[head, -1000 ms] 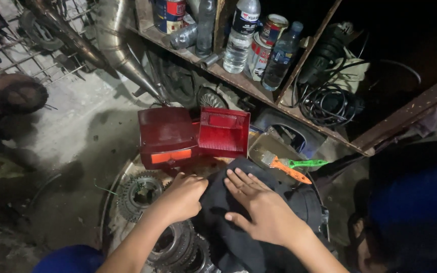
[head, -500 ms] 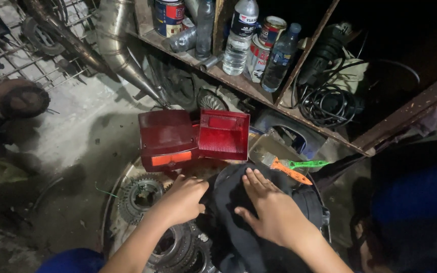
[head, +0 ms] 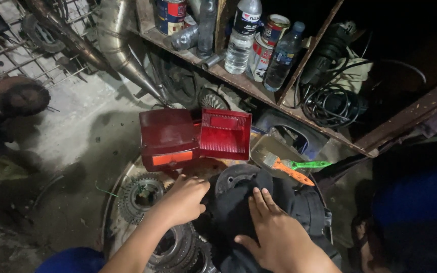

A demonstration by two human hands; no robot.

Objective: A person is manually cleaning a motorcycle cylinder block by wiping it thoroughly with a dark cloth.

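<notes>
low in the head view, the right hand (head: pixel 274 230) lies flat with fingers spread on a dark cloth (head: pixel 244 207), grasping nothing. the cloth is draped over a round dark metal part (head: pixel 236 177) whose rim shows just beyond the fingertips. beside it the left hand (head: pixel 183 199) is curled loosely, knuckles up, at the cloth's left edge; whether it pinches the cloth i cannot tell. left of and below that hand lie toothed gears (head: pixel 140 194) in a shallow round tray (head: pixel 115 187) on the floor. just beyond the hands stand two red lamp housings (head: pixel 195 136), touching each other. to their right a brush with an orange handle (head: pixel 289 169) crosses a green-handled tool (head: pixel 307 164) on a small metal pan (head: pixel 271 146). farther off, a wooden shelf (head: pixel 259 91) carries plastic bottles (head: pixel 241 38), tins (head: pixel 170 12) and a coiled black cable (head: pixel 330 103).
</notes>
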